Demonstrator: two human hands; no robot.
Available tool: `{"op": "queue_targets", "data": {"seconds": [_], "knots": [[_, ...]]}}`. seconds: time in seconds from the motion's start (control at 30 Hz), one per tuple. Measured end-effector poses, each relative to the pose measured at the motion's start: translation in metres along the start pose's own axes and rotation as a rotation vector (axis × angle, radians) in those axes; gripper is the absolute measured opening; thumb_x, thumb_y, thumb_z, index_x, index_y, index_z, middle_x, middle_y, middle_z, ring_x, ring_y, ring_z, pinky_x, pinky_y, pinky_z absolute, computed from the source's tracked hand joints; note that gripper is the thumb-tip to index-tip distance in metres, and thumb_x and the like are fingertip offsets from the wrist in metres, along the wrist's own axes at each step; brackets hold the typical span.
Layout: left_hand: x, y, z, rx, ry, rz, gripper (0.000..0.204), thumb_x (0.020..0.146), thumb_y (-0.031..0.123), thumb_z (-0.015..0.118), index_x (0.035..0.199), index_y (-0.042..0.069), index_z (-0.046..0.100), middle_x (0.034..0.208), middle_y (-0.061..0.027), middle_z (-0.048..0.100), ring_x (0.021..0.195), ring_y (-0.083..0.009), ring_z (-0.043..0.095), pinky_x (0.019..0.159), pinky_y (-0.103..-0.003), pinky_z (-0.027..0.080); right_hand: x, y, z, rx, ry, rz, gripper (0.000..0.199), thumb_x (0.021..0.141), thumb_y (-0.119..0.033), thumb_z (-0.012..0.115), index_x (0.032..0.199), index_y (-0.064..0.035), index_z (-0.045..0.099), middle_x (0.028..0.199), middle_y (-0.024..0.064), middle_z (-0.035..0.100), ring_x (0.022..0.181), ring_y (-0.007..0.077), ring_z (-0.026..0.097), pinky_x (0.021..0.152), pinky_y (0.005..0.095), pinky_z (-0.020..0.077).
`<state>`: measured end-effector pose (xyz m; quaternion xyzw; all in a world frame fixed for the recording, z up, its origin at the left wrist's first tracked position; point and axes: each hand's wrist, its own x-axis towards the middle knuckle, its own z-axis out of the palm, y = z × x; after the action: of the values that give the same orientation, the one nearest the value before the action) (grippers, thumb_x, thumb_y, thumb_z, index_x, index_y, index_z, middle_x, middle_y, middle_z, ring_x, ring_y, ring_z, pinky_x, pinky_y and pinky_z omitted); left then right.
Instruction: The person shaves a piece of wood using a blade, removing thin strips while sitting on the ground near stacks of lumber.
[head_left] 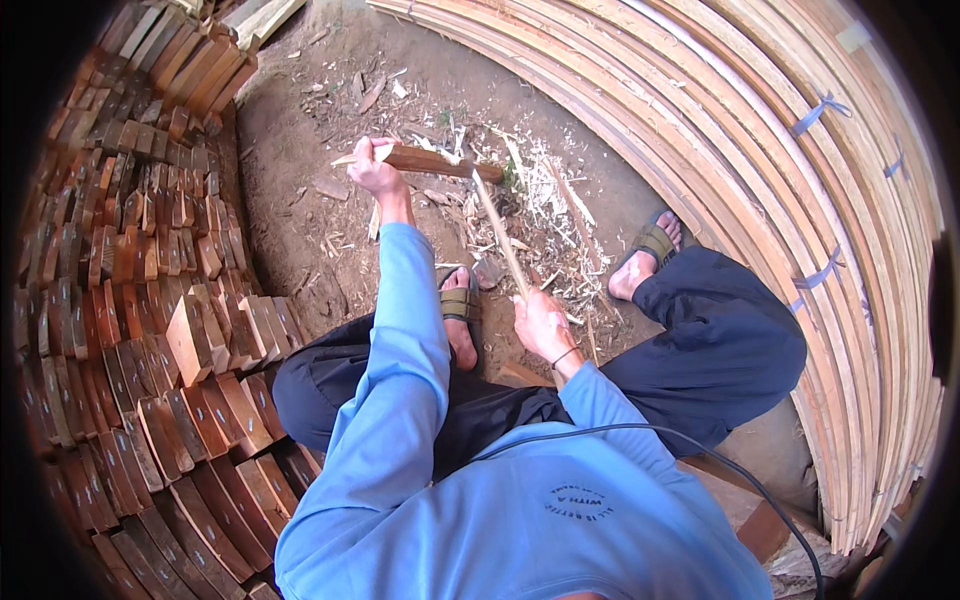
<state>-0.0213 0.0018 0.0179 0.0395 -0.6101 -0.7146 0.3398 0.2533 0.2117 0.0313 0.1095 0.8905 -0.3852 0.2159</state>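
My left hand (pixel 378 180) is closed round the left end of a thick reddish-brown wooden piece (pixel 430 161). A pale pointed tip shows just left of that fist. The brown piece lies roughly level and reaches to the right; whether it is a tool or plain wood, I cannot tell. Nearer to me, my right hand (pixel 543 325) grips a long, thin, pale wooden stick (pixel 505 240). The stick slants up and left, and its far end meets the brown piece near that piece's right end. Whether the two touch there is unclear. Both hands are over the ground between and beyond my sandalled feet.
Wood shavings (pixel 560 200) and chips litter the dirt ground ahead. Stacked short boards (pixel 150 300) rise along the left. Long pale wooden strips (pixel 690 100), bundled with blue ties (pixel 820 115), curve along the right. A black cable (pixel 690 437) crosses my blue shirt.
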Motion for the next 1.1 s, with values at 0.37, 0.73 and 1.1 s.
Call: {"op": "queue_targets", "data": {"seconds": [0.37, 0.73, 1.1], "knots": [[-0.005, 0.009, 0.004, -0.097, 0.036, -0.074, 0.031, 0.094, 0.007, 0.042, 0.067, -0.001, 0.054, 0.066, -0.0116, 0.061, 0.061, -0.0204, 0.061, 0.062, -0.033, 0.053, -0.002, -0.01, -0.008, 0.05, 0.08, -0.063, 0.027, 0.095, -0.022, 0.052, 0.096, 0.0053, 0.055, 0.076, 0.0301, 0.061, 0.077, 0.0479, 0.062, 0.069, 0.0531, 0.0491], [0.0, 0.006, -0.001, -0.117, 0.052, -0.054, 0.036, 0.094, 0.012, 0.04, 0.064, -0.002, 0.056, 0.069, -0.0148, 0.063, 0.062, -0.021, 0.061, 0.062, -0.033, 0.051, -0.002, -0.026, -0.014, 0.114, 0.21, -0.171, 0.023, 0.096, -0.022, 0.052, 0.095, 0.0019, 0.053, 0.073, 0.0272, 0.061, 0.067, 0.0464, 0.061, 0.06, 0.0535, 0.0473], [-0.004, 0.01, 0.0, -0.125, 0.049, -0.094, 0.034, 0.094, 0.01, 0.041, 0.066, -0.001, 0.056, 0.066, -0.0126, 0.063, 0.062, -0.0202, 0.061, 0.063, -0.033, 0.051, -0.011, -0.038, -0.03, 0.229, 0.187, -0.175, 0.024, 0.093, -0.019, 0.054, 0.089, 0.0054, 0.058, 0.071, 0.031, 0.06, 0.069, 0.0464, 0.063, 0.064, 0.0538, 0.0491]]}}
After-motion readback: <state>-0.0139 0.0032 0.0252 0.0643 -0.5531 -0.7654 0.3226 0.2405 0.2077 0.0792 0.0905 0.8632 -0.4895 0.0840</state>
